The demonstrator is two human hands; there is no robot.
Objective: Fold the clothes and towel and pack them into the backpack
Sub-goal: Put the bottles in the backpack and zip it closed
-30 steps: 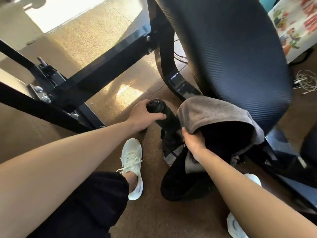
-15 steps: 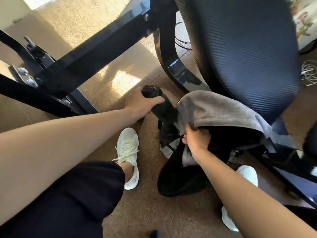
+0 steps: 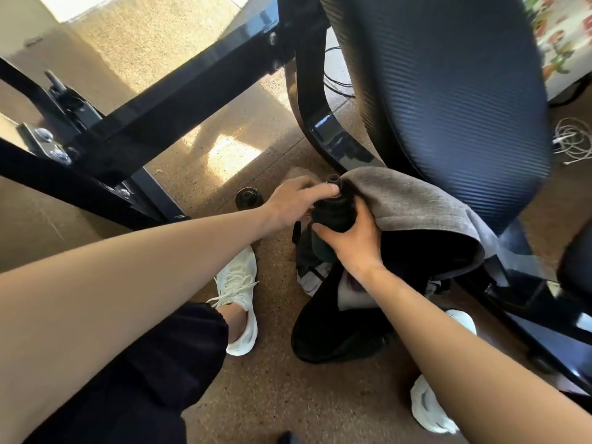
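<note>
Both hands are on the black bottle [image 3: 334, 213] at the backpack's [image 3: 333, 334] upper left: left hand [image 3: 294, 205] pinching its top, right hand [image 3: 352, 238] wrapped round its body. The grey towel [image 3: 416, 203] is draped over the backpack's top.

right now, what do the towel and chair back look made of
Towel: soft grey woven or terry cloth, matte, draping in folds. Chair back: likely dark blue synthetic mesh, slight sheen, fine ribbed lines across it.

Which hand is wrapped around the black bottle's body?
The right hand: its fingers curl round the body of the black bottle, beside the grey towel. The left hand reaches over its top.
</note>
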